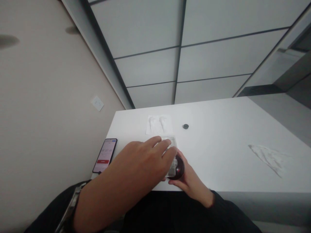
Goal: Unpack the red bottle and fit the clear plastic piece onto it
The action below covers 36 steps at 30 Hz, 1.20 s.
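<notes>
In the head view, my left hand [148, 158] reaches across from the left, a metal watch band on its wrist. Its fingers curl over a clear, flat rectangular plastic piece [173, 140], and much of that piece is hidden beneath them. My right hand [191, 179] wraps around a dark reddish-brown, glossy round object [180, 168] from the right side. The clear piece lies against the round object's left side; whether they are joined I cannot tell. Both are held over the table's front edge.
On the white table [213, 129] lie a white sheet with two pale earbud-like shapes [158, 125], a small dark disc [185, 126] and a crumpled white cloth [269, 158]. A phone [105, 155] showing a timer rests at the left edge, beside the wall.
</notes>
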Each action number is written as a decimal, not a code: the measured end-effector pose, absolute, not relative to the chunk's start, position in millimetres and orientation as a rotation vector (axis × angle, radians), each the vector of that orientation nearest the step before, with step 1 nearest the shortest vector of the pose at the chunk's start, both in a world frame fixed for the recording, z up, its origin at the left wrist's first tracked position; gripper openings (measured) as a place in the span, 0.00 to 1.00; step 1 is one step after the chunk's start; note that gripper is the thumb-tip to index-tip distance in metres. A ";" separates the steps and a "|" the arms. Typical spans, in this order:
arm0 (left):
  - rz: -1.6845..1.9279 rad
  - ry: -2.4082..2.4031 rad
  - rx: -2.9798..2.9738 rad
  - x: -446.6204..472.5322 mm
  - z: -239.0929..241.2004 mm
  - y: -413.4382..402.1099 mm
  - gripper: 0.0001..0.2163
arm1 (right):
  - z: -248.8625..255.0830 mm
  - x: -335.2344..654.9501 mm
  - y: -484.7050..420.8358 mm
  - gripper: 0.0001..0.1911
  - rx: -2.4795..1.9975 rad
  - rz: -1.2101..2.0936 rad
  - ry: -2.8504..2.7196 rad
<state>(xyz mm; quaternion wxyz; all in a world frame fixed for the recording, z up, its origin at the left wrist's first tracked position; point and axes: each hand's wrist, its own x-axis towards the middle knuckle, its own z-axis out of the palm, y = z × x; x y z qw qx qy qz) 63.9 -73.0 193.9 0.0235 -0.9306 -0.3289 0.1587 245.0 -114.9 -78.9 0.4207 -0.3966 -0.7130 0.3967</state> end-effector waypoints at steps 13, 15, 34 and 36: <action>0.541 -0.980 -2.843 67.4 197.9 -75.1 0.17 | -79.2 245.2 -114.8 0.57 -0.985 0.963 -1.789; 0.547 -0.975 -2.840 67.9 198.0 -74.8 0.16 | -79.6 245.3 -114.8 0.57 -0.983 0.963 -1.789; 0.604 -0.953 -2.836 72.5 200.1 -74.4 0.13 | -82.7 243.9 -113.6 0.57 -0.973 0.960 -1.792; 0.610 -0.947 -2.831 73.5 199.9 -74.2 0.13 | -82.0 243.9 -113.2 0.56 -0.972 0.962 -1.783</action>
